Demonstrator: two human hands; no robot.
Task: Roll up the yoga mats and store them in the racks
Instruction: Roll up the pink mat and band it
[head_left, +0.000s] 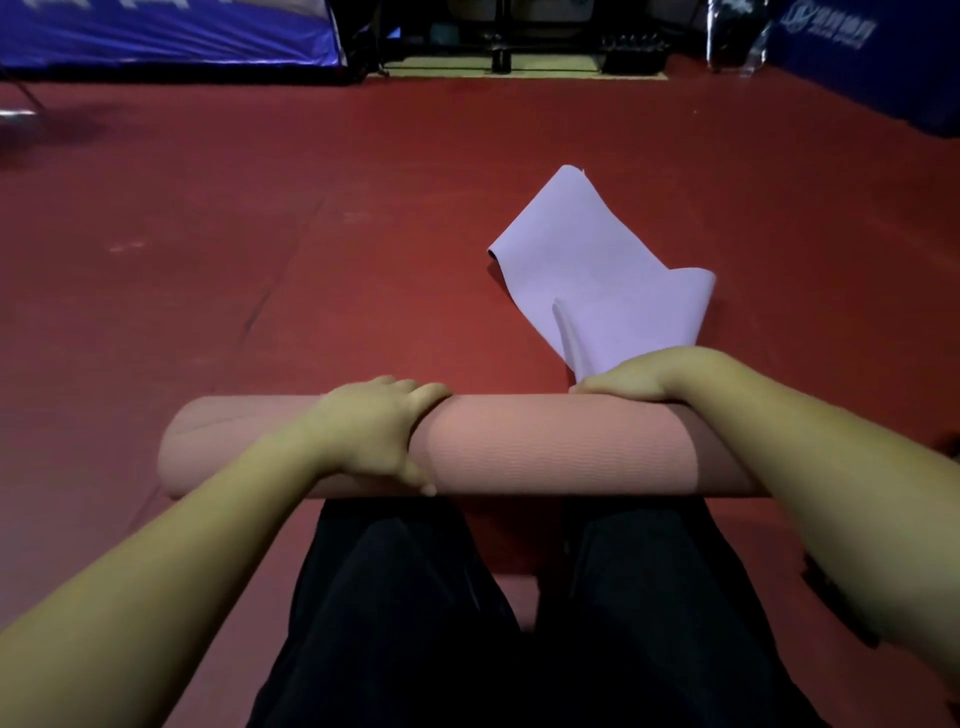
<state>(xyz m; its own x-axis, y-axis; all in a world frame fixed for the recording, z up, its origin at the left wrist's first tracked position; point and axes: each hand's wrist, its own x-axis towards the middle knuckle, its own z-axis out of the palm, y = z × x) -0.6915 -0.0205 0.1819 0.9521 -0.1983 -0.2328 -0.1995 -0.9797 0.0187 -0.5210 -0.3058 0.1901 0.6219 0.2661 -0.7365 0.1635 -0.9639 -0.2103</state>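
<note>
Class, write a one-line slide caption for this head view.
Both hands, left and right, grip a rolled pink mat; a lilac mat lies unrolled beyond.

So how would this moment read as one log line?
rolled pink foam yoga mat: gripped | left hand, right hand: both on it | lilac mat: unrolled

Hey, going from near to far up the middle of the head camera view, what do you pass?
Dark trousers → rolled pink mat with left hand and right hand gripping it → loose lilac mat → bare red floor → blue barriers.

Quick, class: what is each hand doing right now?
Left hand: grips the rolled pink mat.
Right hand: curled over the top of the same mat.
</note>
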